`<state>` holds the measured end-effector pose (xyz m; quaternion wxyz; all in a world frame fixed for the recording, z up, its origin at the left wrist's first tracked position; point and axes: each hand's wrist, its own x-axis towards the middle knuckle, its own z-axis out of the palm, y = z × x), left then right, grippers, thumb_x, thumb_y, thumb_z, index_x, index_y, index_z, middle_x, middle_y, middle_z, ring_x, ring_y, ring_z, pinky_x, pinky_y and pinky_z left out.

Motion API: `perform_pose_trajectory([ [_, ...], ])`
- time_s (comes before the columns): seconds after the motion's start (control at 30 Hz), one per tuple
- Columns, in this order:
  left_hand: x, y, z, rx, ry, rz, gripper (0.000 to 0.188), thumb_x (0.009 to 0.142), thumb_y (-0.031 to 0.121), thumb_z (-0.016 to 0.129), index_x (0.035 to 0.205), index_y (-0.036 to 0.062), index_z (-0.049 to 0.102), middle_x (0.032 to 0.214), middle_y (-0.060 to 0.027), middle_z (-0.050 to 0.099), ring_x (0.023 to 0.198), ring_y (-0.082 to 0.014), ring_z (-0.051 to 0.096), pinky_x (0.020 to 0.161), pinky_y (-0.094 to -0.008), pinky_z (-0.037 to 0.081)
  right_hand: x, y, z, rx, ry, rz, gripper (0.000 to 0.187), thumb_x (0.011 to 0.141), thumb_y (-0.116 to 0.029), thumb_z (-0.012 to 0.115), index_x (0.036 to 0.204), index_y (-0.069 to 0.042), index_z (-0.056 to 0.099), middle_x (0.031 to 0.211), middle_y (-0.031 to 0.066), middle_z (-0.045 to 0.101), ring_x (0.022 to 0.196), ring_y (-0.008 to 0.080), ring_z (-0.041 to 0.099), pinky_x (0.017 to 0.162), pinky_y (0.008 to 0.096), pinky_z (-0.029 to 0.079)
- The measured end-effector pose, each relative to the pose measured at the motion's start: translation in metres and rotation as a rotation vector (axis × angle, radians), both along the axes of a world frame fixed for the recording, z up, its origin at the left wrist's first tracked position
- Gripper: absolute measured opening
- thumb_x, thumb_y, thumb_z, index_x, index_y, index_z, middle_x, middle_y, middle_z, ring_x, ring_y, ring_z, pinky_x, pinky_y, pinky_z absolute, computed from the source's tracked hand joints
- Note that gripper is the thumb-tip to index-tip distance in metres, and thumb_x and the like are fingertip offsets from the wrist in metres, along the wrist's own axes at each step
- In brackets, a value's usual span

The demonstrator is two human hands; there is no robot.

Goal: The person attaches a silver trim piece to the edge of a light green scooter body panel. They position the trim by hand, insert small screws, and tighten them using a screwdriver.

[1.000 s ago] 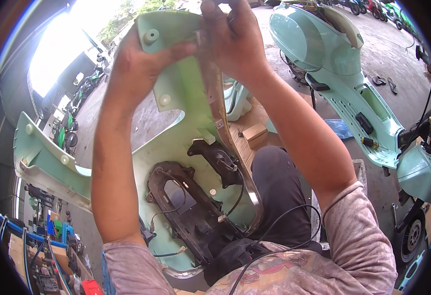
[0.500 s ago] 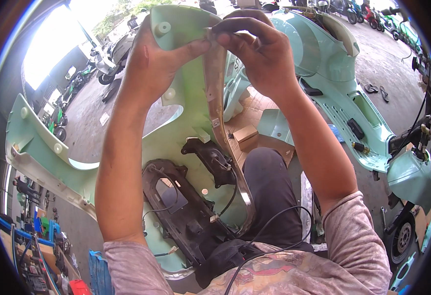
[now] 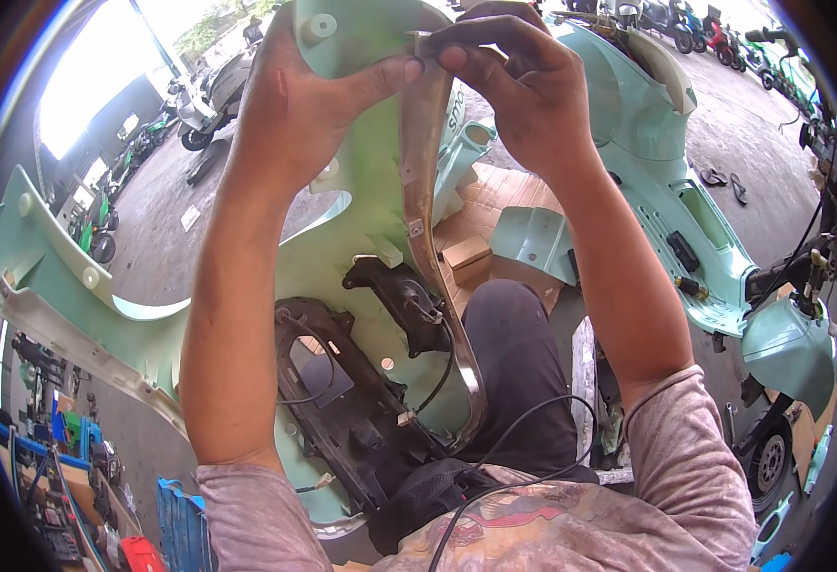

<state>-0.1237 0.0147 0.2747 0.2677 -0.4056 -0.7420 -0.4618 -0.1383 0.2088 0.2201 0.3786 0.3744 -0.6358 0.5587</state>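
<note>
A large mint-green scooter body panel (image 3: 361,214) stands upright against my lap, its ribbed inner side toward me. A brownish metallic trim strip (image 3: 422,191) runs along its right edge. My left hand (image 3: 309,110) is closed round the panel's upper end, its thumb pressed by the top of the strip. Opposite it, my right hand (image 3: 533,86) pinches the strip's upper end between thumb and forefinger. Whether a small clip sits between the fingertips is too small to tell. Lower on the panel are a dark plastic frame (image 3: 342,419) and a black bracket (image 3: 399,300), with thin wires.
Flattened cardboard (image 3: 480,205) lies beyond my knee with a small brown box (image 3: 466,255) and a mint-green cover (image 3: 533,238). To the right stands a partly stripped mint-green scooter (image 3: 700,229). Tools and parts fill a rack (image 3: 65,467) at lower left. Sandals (image 3: 728,181) lie on the floor.
The panel and both hands have shifted slightly in view. My right hand's fingertips have slid a little along the strip's top; both hands keep their grip.
</note>
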Motion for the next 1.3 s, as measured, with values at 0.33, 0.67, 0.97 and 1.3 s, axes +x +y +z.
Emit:
perform_pose_trajectory([
  [0.33,0.007,0.004,0.005,-0.03,-0.002,0.086,0.048,0.075,0.013,0.082,0.115,0.003,0.055,0.104,-0.0089,0.066,0.097,-0.0188,0.064,0.087,-0.0334,0.051,-0.006,0.008,0.007,0.055,0.089,0.016,0.014,0.09,-0.012,0.071,0.098,-0.001,0.07,0.099,0.0092,0.063,0.094,0.017,0.063,0.083,0.0304,0.054],
  [0.67,-0.004,0.002,-0.005,0.015,0.049,0.091,0.056,0.074,0.019,0.085,0.117,0.0036,0.053,0.106,-0.0091,0.065,0.096,-0.019,0.063,0.086,-0.0332,0.051,0.009,0.011,0.022,0.156,-0.133,0.066,0.014,0.09,-0.009,0.071,0.1,-0.002,0.064,0.098,0.0065,0.06,0.092,0.0146,0.062,0.08,0.0292,0.055],
  [0.97,0.015,0.011,0.007,0.008,-0.061,-0.023,0.054,0.076,0.021,0.082,0.118,0.0033,0.053,0.106,-0.0092,0.065,0.098,-0.0188,0.063,0.086,-0.0334,0.051,-0.02,0.022,0.014,0.037,-0.308,0.57,0.024,0.09,-0.017,0.074,0.106,-0.006,0.061,0.098,0.0015,0.059,0.101,0.0128,0.055,0.09,0.0322,0.046],
  [1.3,-0.009,0.006,-0.001,-0.033,0.077,-0.021,0.052,0.076,0.021,0.081,0.117,0.0036,0.054,0.106,-0.0102,0.065,0.098,-0.0211,0.063,0.088,-0.0349,0.049,-0.015,0.019,0.004,-0.012,-0.216,0.378,0.019,0.09,-0.015,0.073,0.103,-0.004,0.064,0.099,0.0039,0.065,0.098,0.013,0.061,0.086,0.0309,0.05],
])
